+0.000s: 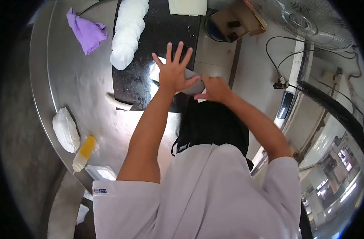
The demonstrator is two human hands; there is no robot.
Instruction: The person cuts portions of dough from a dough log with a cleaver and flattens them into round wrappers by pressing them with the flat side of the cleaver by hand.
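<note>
My left hand (174, 73) is spread flat over the black board (166, 28), fingers apart, its palm pressing at a flat grey blade (195, 87). My right hand (217, 89) is closed around the near right end of that blade; its handle is hidden by the fingers. Whether it is a cleaver or a scraper I cannot tell. A bright white patch (155, 72) shows beside my left palm, either a thin sheet or glare. Further up the board lies a long row of overlapping white rounds (128, 34), like dough wrappers. A short white dough strip (118, 102) rests across the board's left corner.
On the steel table (70, 79) lie a purple cloth (86, 32), a white bag (66, 129) and a squeeze bottle (85, 152) of yellow liquid. A folded cream cloth (188, 7) tops the board. To the right are a cardboard box (251, 18), a fan (299, 19) and a phone (285, 105).
</note>
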